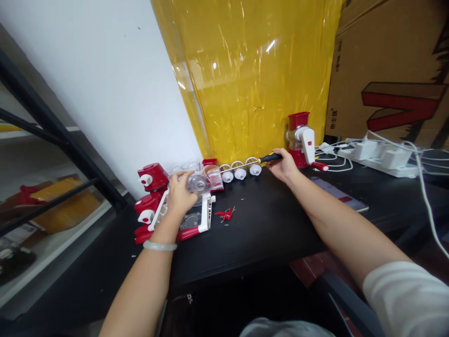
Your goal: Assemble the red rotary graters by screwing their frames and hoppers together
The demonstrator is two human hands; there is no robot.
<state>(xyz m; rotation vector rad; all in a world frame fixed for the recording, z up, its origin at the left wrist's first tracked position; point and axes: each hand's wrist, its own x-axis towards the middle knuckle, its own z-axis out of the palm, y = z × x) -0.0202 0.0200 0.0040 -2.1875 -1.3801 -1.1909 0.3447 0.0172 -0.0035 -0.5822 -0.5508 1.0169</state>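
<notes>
My left hand (180,194) is closed around a clear plastic housing (199,184), holding it on its side above the desk. In my right hand (283,166) is a screwdriver (269,158) with a black and yellow handle. Its long shaft points left and reaches the housing's open right end; the tip cannot be made out clearly. Under my left hand lie white frame pieces (205,213) and red handles (187,233). Red bases with white knobs (148,206) stand at the left. Small red parts (227,214) with screws lie in front of the housing.
Three white-ended drums (240,173) line the back of the black desk (266,224). At right stand an assembled red and white rotary grater (299,140), a phone-like slab (340,194) and a power strip (382,159) with trailing cables. A yellow plastic curtain (252,84) hangs behind.
</notes>
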